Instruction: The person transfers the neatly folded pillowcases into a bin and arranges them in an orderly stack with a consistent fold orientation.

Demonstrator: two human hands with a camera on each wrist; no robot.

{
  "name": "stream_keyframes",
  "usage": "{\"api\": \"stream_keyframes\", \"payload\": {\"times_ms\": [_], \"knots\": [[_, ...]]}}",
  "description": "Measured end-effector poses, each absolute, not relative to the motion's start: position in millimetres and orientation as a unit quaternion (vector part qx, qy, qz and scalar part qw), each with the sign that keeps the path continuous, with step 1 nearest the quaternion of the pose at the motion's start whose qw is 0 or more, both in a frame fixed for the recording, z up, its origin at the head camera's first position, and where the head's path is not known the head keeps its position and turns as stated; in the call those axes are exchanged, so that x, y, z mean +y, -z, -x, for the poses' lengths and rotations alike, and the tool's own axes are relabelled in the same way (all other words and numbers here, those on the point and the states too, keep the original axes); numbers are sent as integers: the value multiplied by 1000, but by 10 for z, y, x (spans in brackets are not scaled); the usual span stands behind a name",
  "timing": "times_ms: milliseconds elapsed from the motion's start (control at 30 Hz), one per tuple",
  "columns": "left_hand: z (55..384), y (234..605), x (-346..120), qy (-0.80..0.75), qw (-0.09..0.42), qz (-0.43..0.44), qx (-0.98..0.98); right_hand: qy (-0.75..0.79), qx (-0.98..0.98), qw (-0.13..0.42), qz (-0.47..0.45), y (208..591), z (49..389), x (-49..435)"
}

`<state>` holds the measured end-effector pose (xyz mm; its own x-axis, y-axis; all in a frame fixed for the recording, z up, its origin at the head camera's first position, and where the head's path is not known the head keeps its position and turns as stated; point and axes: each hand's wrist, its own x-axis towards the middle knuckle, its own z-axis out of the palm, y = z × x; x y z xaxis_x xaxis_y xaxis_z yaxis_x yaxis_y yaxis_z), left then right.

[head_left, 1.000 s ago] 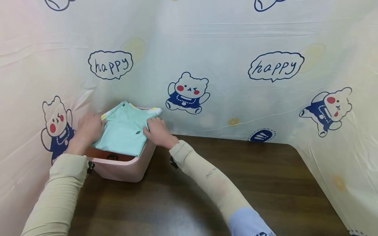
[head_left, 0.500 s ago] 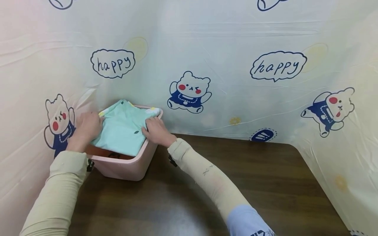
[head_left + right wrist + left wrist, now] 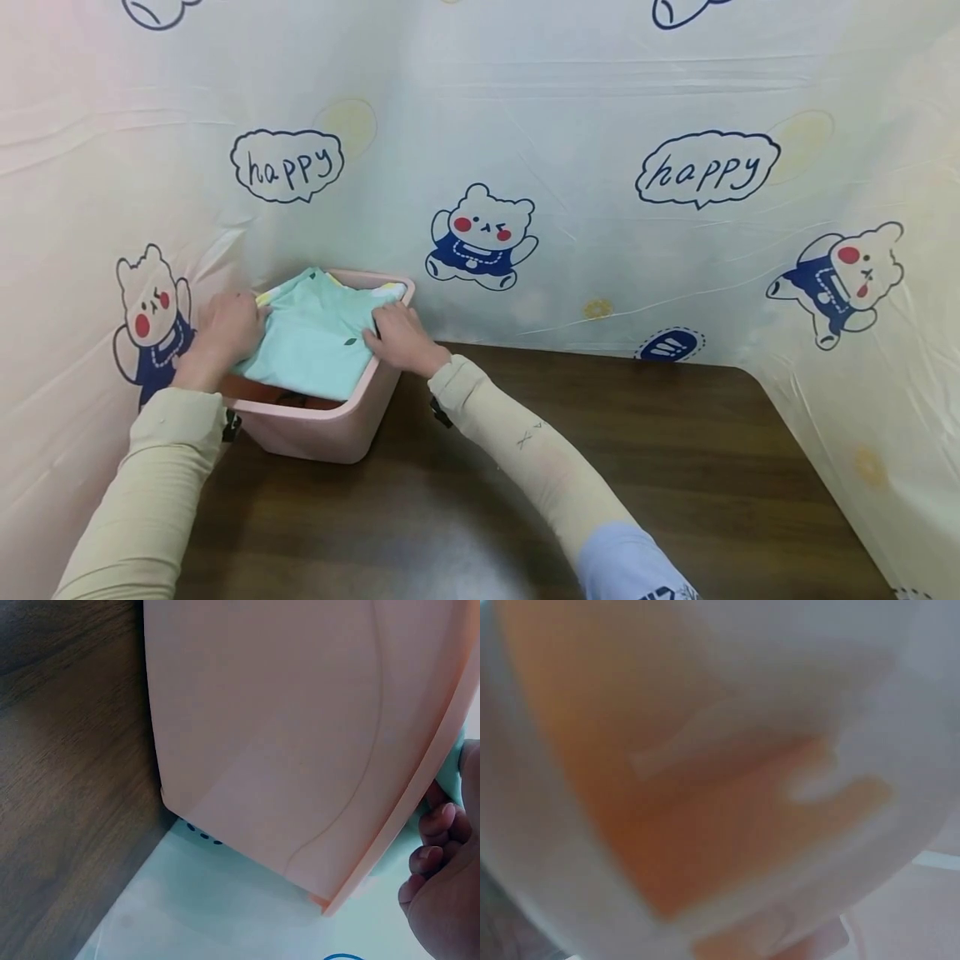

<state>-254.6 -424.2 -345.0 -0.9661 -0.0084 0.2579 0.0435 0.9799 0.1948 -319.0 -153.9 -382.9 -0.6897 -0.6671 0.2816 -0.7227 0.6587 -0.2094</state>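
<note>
A mint-green folded garment [image 3: 311,337], with small dark leaf prints and yellow and white at its far edge, lies inside the mouth of a pink plastic bin [image 3: 315,433]. My left hand [image 3: 231,327] grips its left side, near the bin's left rim. On the opposite side my right hand [image 3: 401,336] pinches the right edge, thumb on top, close by the right rim. The right wrist view shows the curled fingers [image 3: 427,859] beside the bin's rim and a strip of green fabric. Blurred orange and pale shapes fill the left wrist view.
The bin stands on a dark wooden table [image 3: 600,467] at its back left corner. Behind and at both sides hangs a pale sheet [image 3: 585,167] printed with bears and "happy" bubbles. The sheet comes close to the bin's left and back sides.
The garment has sunk slightly: its far edge sits lower, and more of the bin's back rim shows. Both hands keep their hold and stay nearly in place.
</note>
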Motion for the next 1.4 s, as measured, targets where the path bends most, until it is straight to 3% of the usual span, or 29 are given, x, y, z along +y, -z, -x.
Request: {"api": "stream_keyframes", "payload": {"times_ms": [133,400,567,733,1033,1200,1400], "knots": [[2535,3463,-4264,92,118,18,-989,-163,-908,82,-377,3848,3207,-1535],[2530,3503,-4301,105,27,8,-994,-243,-897,59,-364,3884,3236,-1386],[2525,3490,-4219,119,14,20,-993,-312,-878,30,-361,3915,3231,-1149],[2451,3469,-3984,92,50,46,-993,-298,-882,30,-365,4012,3178,-853],[2301,3540,-3304,132,188,134,-964,-206,-916,30,-343,4377,3084,-214],[2189,3603,-2914,174,209,168,-947,-203,-934,12,-294,4641,3009,211],[2155,3857,-2412,198,219,202,-934,-218,-944,41,-243,4865,2978,807]]}}
